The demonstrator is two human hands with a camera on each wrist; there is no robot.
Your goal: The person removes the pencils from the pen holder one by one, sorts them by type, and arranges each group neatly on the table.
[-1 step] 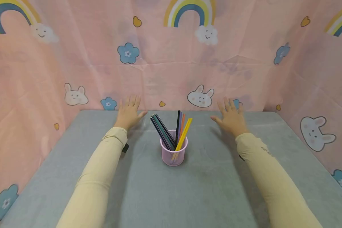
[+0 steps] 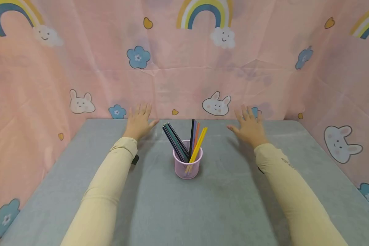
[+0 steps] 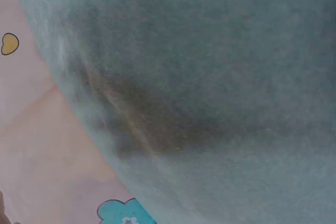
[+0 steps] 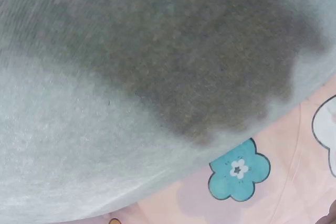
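Observation:
A pink pencil cup [image 2: 187,169] stands upright on the grey tabletop, between my two forearms. Several dark pencils [image 2: 176,142] lean left in it, while a black, a purple and an orange one stand nearer upright and yellow pencils [image 2: 198,145] tilt right. Beyond the cup to the left, my left hand [image 2: 139,122] is stretched out with fingers spread and holds nothing. My right hand [image 2: 249,127] is likewise spread at the far right, apart from the cup. Both hands cast shadows on the table. The wrist views show only a sliver of fingers at a lower corner.
The grey table [image 2: 172,212] ends at a back edge near both hands. Pink cloth [image 2: 178,82] printed with rainbows, rabbits and flowers hangs behind it and along both sides. A small dark object [image 2: 135,160] shows below the left cuff.

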